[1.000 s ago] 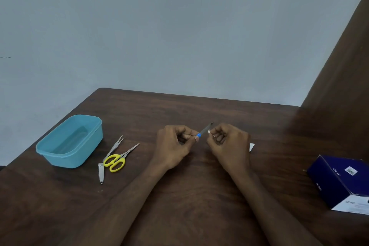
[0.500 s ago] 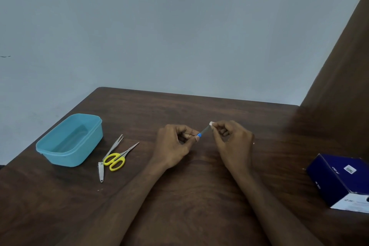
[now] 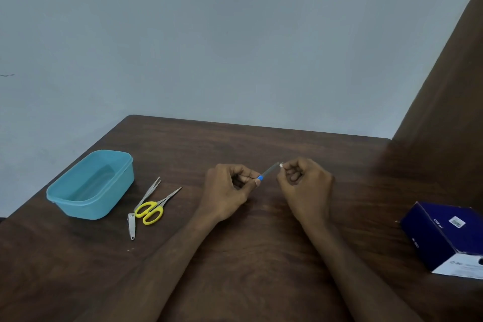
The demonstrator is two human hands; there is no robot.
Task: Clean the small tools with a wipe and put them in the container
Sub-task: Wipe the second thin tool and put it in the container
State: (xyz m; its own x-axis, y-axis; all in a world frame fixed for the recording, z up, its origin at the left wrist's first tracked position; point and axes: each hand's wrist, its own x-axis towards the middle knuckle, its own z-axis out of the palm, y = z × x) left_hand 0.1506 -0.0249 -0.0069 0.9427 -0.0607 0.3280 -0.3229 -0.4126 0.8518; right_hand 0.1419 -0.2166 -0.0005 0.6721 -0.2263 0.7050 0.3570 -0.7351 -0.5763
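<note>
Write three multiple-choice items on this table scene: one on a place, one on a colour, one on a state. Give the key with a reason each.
1. Where do the scissors lie?
A. inside the container
B. on the table right of the container
C. on the blue box

2. What colour are the scissors' handles?
A. yellow
B. red
C. black

3. What is in the container?
A. a tool
B. a wipe
C. nothing visible

Key: B, they rest on the table beside the container's right side; A, the loops are yellow; C, only its bare turquoise bottom shows.
</note>
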